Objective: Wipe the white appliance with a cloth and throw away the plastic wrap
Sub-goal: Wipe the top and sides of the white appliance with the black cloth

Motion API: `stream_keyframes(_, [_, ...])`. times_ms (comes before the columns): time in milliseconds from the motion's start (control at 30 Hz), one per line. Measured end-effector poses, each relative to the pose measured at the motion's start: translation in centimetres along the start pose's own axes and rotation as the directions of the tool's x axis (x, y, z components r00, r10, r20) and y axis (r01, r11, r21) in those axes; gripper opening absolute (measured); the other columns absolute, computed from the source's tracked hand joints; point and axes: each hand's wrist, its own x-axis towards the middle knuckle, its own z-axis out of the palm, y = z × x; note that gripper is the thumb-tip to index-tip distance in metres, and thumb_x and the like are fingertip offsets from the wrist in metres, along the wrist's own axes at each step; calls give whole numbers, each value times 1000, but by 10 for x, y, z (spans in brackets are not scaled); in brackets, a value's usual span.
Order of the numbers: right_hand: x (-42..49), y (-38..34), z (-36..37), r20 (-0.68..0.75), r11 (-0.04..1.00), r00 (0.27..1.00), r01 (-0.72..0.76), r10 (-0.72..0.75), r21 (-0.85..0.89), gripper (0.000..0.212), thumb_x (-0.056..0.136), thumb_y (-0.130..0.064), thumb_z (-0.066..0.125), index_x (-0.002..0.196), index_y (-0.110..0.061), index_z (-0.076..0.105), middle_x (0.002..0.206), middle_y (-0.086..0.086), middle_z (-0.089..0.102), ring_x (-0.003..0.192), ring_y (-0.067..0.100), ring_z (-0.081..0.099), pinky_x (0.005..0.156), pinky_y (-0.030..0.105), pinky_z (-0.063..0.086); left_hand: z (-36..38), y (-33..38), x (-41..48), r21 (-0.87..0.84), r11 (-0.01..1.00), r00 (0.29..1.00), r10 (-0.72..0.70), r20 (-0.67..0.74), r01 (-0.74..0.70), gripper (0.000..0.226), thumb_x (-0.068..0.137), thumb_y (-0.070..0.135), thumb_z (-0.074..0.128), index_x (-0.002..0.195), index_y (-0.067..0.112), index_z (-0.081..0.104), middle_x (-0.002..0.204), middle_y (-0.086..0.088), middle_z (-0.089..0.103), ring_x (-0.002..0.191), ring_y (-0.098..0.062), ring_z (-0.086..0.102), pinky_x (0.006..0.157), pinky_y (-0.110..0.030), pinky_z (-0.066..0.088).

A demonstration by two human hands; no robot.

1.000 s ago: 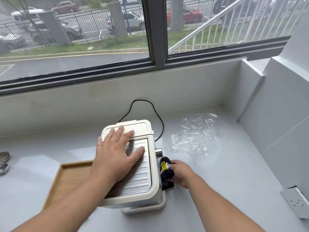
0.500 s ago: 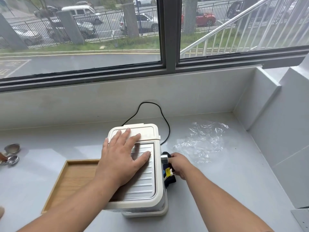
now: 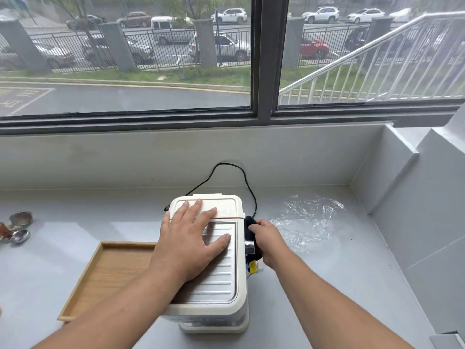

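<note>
Near the middle of the grey countertop (image 3: 352, 285) stands the white appliance (image 3: 216, 278). The left hand (image 3: 191, 238) lies flat on its ribbed top, fingers straight and spread, pressing down. The right hand (image 3: 269, 241) is curled tight around a dark cloth (image 3: 249, 224), holding it against the appliance's 3 o'clock side, just beside a small metal knob (image 3: 249, 245) and above a yellow tag (image 3: 252, 267). The plastic wrap (image 3: 307, 220) lies crumpled at 2 o'clock from the appliance, apart from both hands and not yet picked up.

As I judge it, the cloth could snag on the knob or the tag while rubbing along that side. A hard shove from the right could slide the appliance toward 9 o'clock into the wooden tray (image 3: 115, 268); the left forearm hides whether the 2 already touch. The left hand's weight is the guard against that. A black cord (image 3: 247, 183) loops at 12 o'clock and drops past the 1 o'clock corner, close to the cloth, so a stroke reaching back might hook it. The wrap looks light and may cling or slip when grabbed.

Open counter lies from 3 to 5 o'clock. The backsplash closes 12 o'clock, and a stepped wall stands beyond the wrap at 2 o'clock. 2 small metal cups (image 3: 21, 219) sit well apart at 9 o'clock. The counter's near edge is out of view.
</note>
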Motion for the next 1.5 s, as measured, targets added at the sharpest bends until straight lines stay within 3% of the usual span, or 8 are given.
stream_keyframes(233, [-20, -27, 3, 14, 996, 997, 77, -78, 51, 17, 90, -19, 60, 105, -17, 68, 90, 8, 74, 78, 28, 67, 70, 40, 53, 1, -1, 0, -13, 1000, 1000, -2, 4, 2, 90, 78, 92, 23, 156, 49, 28, 173, 14, 12, 159, -15, 1, 128, -52, 0])
stream_keyframes(400, [-49, -51, 5, 17, 988, 989, 146, -147, 54, 14, 86, -21, 61, 97, -20, 69, 78, 3, 71, 62, 22, 65, 49, 28, 49, -2, -1, -2, -29, 1000, 1000, 8, 16, -8, 89, 79, 91, 23, 157, 47, 27, 174, 11, 12, 159, -17, -1, 128, -54, -4])
stream_keyframes(567, [-76, -75, 16, -78, 943, 943, 313, -322, -110, 13, 73, -24, 61, 79, -29, 72, 72, -4, 69, 63, 17, 59, 54, 27, 45, -2, -2, -1, -29, 999, 1000, 14, 22, -13, 90, 79, 91, 20, 157, 47, 27, 174, 9, 12, 160, -19, -1, 127, -56, -4])
stream_keyframes(767, [-94, -86, 40, -41, 663, 817, 436, -575, -608, 21, 67, -34, 60, 83, -42, 71, 95, -14, 63, 76, 0, 62, 63, 24, 48, 1, -5, 0, -41, 999, 999, 24, 23, -23, 88, 80, 90, 20, 156, 46, 29, 174, 5, 14, 160, -23, -1, 125, -60, -6])
stream_keyframes(967, [-100, -88, 78, 167, 434, 805, 467, -570, -771, 23, 69, -31, 61, 88, -38, 70, 99, -14, 58, 90, 7, 61, 75, 28, 48, 3, -9, 1, -75, 996, 999, 47, -2, -48, 87, 81, 87, 20, 153, 39, 33, 172, 1, 20, 160, -25, 3, 124, -61, -3])
stream_keyframes(1133, [-105, -93, 83, 155, 573, 856, 454, -493, -682, 25, 65, -27, 60, 86, -33, 72, 102, -7, 69, 96, 13, 66, 85, 34, 57, 2, -10, 1, -129, 990, 998, 47, -31, -50, 82, 83, 79, 23, 149, 33, 41, 169, 3, 29, 159, -25, 11, 125, -60, 3])
stream_keyframes(1300, [-119, -85, 93, 105, 690, 872, 447, -479, -570, 31, 63, -27, 61, 92, -31, 71, 87, -14, 74, 73, -6, 65, 62, 11, 48, -7, -14, 0, -299, 954, 999, 8, -52, -23, 74, 81, 67, 35, 146, 32, 45, 156, 9, 46, 155, -20, 21, 128, -53, 6])
stream_keyframes(1500, [-127, -75, 103, 75, 744, 888, 423, -453, -517, 34, 64, -31, 65, 98, -28, 68, 91, -12, 75, 71, -5, 65, 61, 11, 45, -15, -20, -5, -531, 847, 996, -40, -81, -9, 76, 77, 51, 60, 143, 15, 45, 160, 0, 42, 147, -18, 35, 128, -44, 9])
